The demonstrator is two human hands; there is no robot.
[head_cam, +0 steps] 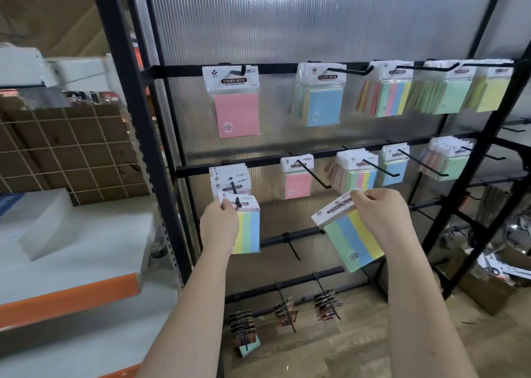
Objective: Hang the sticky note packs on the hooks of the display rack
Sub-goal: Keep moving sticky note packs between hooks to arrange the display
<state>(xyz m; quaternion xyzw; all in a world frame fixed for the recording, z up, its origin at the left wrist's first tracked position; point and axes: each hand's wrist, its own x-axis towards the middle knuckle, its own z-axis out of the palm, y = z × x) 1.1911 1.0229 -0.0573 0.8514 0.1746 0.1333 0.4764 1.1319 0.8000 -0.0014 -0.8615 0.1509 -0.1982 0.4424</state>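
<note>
My left hand [219, 225] pinches the header of a striped yellow-green-blue sticky note pack [248, 228] that sits on the tip of a black hook [233, 188] at the left of the rack's second bar. Several packs hang behind it on that hook. My right hand [379, 216] grips the white header of another striped pack [354, 239], tilted and held in the air in front of the rack, below an empty-fronted hook [313, 174] with pink packs. More packs hang on hooks along the top bar [178, 70] and second bar.
Black display rack frame [123, 70] with a ribbed translucent back panel. Lower bars hold an empty hook [292, 248] and dark small packs [242, 324]. A grey-and-orange shelf [69, 291] stands at left, cardboard boxes [485, 288] on the floor at right.
</note>
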